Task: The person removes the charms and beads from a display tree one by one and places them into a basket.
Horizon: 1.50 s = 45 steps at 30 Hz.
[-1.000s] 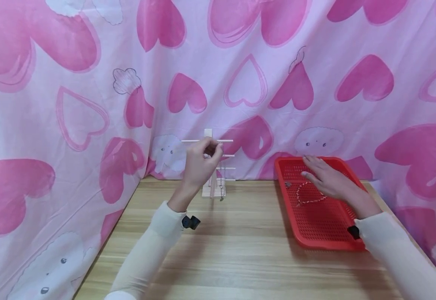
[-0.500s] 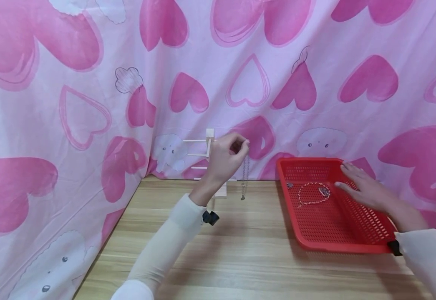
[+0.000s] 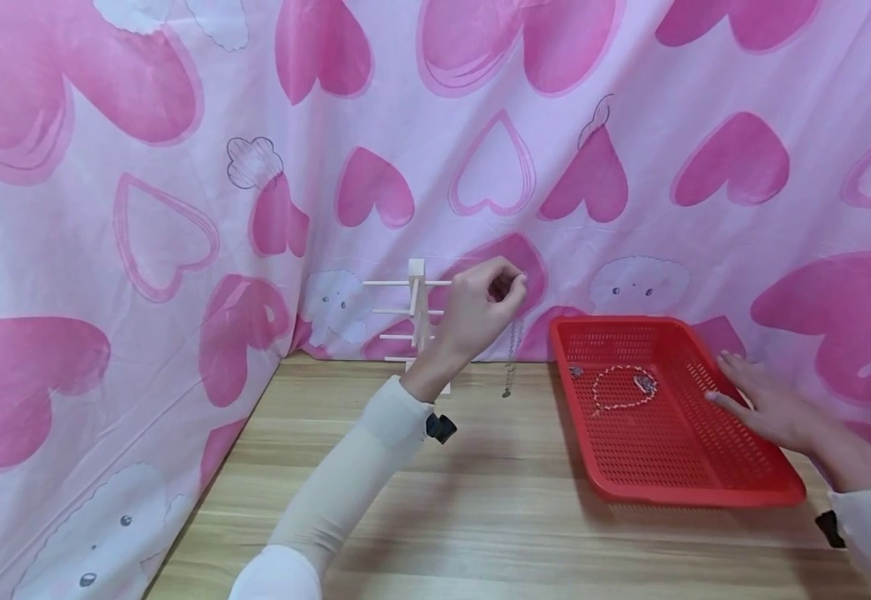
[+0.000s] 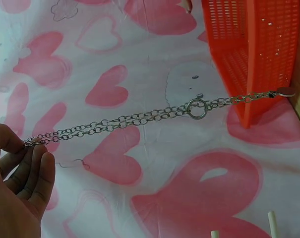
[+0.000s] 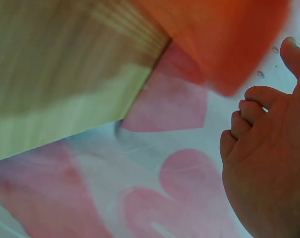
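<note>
A silver chain necklace hangs from my left hand, pinched between thumb and fingertips. It has a ring partway down and a small disc pendant at its lower end. The wooden rack with thin side pegs stands behind and left of that hand, partly hidden by it. My right hand is over the right rim of the red basket, fingers extended, holding nothing. Inside the basket lie a beaded bracelet in a loop, a small silvery piece beside it, and another silvery piece near the left wall.
The wood-grain table runs back to a pink heart-patterned curtain, which hangs behind and on both sides. The basket takes up the right part of the table. A black wrist camera sits on the left sleeve.
My left hand has moved right from the rack, carrying the dangling necklace toward the basket. The right hand has drawn from above the basket's middle to its right rim, uncovering the bracelet.
</note>
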Each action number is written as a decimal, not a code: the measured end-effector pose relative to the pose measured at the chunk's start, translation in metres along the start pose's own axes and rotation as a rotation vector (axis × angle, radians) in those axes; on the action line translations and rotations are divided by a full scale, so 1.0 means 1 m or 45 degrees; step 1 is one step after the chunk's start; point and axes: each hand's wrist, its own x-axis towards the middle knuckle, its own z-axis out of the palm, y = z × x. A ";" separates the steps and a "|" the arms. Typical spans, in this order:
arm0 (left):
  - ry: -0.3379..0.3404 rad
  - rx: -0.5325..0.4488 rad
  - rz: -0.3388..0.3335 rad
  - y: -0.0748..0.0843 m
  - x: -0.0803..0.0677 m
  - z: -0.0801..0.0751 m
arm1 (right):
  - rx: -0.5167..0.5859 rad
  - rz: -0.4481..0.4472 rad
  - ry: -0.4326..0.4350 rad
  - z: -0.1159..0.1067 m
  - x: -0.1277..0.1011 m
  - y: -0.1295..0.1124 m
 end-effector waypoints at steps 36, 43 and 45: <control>-0.176 -0.042 0.063 0.044 0.051 0.045 | 0.032 -0.005 0.118 0.042 -0.006 0.010; -0.217 -0.024 0.121 0.051 0.056 0.058 | 0.046 0.013 0.101 0.042 -0.007 0.009; -0.236 -0.012 0.125 0.054 0.057 0.062 | 0.039 0.026 0.084 0.042 -0.007 0.009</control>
